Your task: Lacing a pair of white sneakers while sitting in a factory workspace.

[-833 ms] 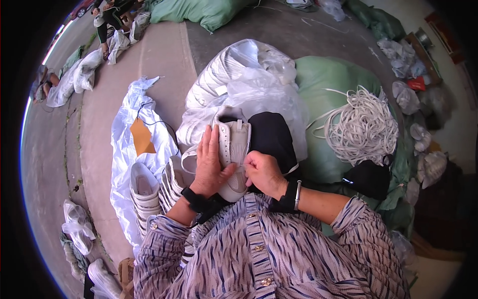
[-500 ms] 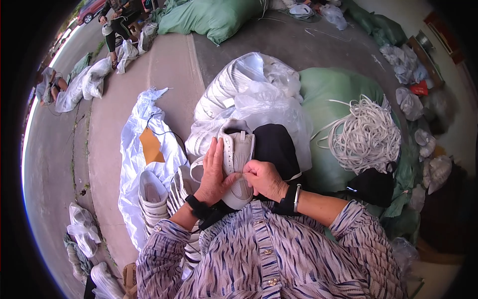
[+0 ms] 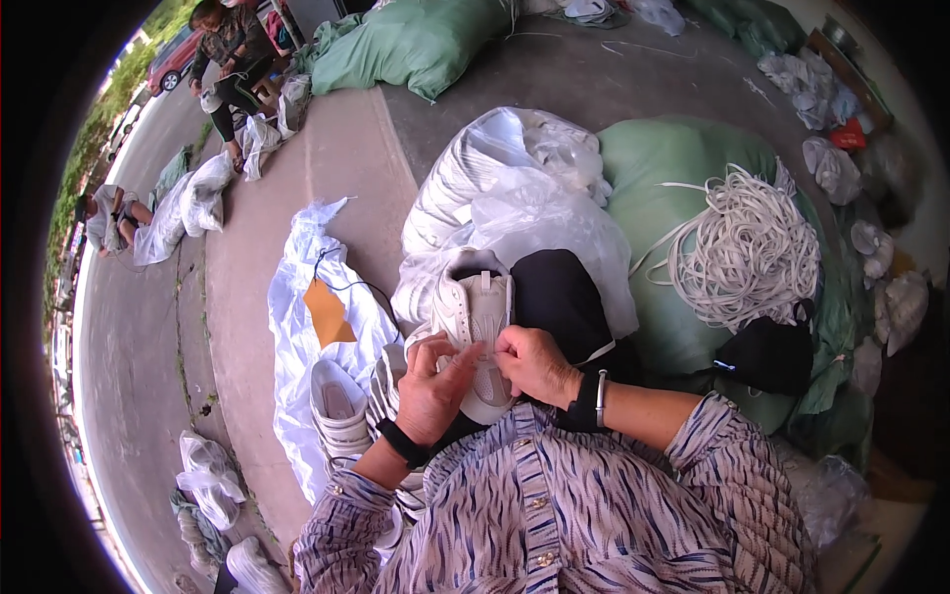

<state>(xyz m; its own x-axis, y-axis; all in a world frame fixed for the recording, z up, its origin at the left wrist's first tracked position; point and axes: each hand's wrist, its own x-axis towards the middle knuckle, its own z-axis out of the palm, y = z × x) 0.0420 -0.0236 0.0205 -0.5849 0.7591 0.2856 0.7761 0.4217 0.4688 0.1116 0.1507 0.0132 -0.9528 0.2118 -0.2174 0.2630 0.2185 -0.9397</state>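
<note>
A pale beige sneaker (image 3: 487, 307) lies in front of my body with its toe toward me. Over its lower tongue and eyelets, my left hand (image 3: 431, 388) has its fingers curled and its thumb reaching to my right fingertips. My right hand (image 3: 539, 366) pinches at the same spot; whatever is between the fingers is too small to make out. A black cloth-like item (image 3: 562, 302) sits against the sneaker's right side. To the right, a big tangle of off-white shoelaces (image 3: 747, 247) rests on a green sack (image 3: 643, 178).
Clear plastic bags with white shoes (image 3: 465, 183) stand just beyond. Another white sneaker (image 3: 338, 401) and a white sheet (image 3: 297, 287) with an orange-brown card (image 3: 327, 315) lie left. A black object (image 3: 767, 351) sits right. Another person (image 3: 233, 59) sits far left.
My left hand has lifted from lying along the sneaker's side and curled in toward my right fingertips. My right hand stays pinched near the tongue. The whole view has shifted slightly.
</note>
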